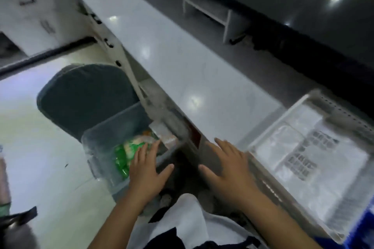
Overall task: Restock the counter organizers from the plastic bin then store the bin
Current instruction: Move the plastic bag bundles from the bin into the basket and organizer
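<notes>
Pale floor tiles (40,127) run beside a long white counter (162,62), and one clear plastic bin (97,147) sits on the floor against the counter's base, just in front of a dark grey stool seat (85,95). One left hand (148,174) reaches into the bin, fingers spread flat and touching a green-and-white packet (123,157) without closing on it; a couple of paler packets lie behind, too blurred to count. One right hand (226,166) hovers open and empty over the counter's edge, fingers apart. At the right stands one white counter organizer tray (263,137) holding clear wrapped packs (303,157). Motion blur suggests quick movement, so a hasty flat-handed grab could likely let the slick packet slip back into the bin, or a lifting arm might knock the counter's overhanging edge.
</notes>
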Demonstrator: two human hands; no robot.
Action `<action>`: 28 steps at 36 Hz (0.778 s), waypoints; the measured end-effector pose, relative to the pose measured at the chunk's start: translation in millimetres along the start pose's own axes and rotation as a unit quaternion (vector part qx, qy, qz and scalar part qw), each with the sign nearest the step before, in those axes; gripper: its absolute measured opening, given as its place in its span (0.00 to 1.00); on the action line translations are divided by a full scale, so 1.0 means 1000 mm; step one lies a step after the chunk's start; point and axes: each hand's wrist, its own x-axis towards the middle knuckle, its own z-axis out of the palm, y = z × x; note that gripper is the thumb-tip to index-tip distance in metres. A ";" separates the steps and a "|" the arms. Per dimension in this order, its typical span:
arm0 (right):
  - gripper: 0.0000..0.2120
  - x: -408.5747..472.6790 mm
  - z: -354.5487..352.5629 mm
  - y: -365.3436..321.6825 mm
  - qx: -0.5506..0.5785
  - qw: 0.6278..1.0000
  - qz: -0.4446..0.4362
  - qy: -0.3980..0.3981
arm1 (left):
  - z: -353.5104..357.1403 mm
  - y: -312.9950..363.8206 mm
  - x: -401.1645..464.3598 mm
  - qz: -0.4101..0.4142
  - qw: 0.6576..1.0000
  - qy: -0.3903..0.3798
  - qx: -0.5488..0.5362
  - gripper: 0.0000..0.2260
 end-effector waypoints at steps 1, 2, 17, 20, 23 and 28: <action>0.31 0.012 0.006 -0.011 -0.008 1.000 -0.011 -0.013 | -0.006 -0.015 0.001 -0.020 1.000 0.000 -0.007 0.36; 0.31 0.023 0.013 -0.021 -0.018 0.999 -0.022 -0.028 | -0.011 -0.030 0.002 -0.036 0.999 0.000 -0.012 0.36; 0.32 0.139 0.115 -0.110 -0.103 0.968 -0.046 -0.224 | -0.025 -0.194 0.026 -0.218 0.970 -0.105 -0.015 0.36; 0.31 0.154 0.129 -0.107 -0.117 0.960 -0.037 -0.251 | -0.011 -0.203 0.038 -0.232 0.963 -0.137 -0.022 0.36; 0.32 0.175 0.147 -0.099 -0.138 0.945 -0.021 -0.296 | 0.003 -0.207 0.051 -0.231 0.958 -0.171 -0.005 0.36; 0.31 0.213 0.181 -0.087 -0.132 0.934 -0.001 -0.332 | 0.020 -0.207 0.069 -0.234 0.950 -0.205 0.011 0.34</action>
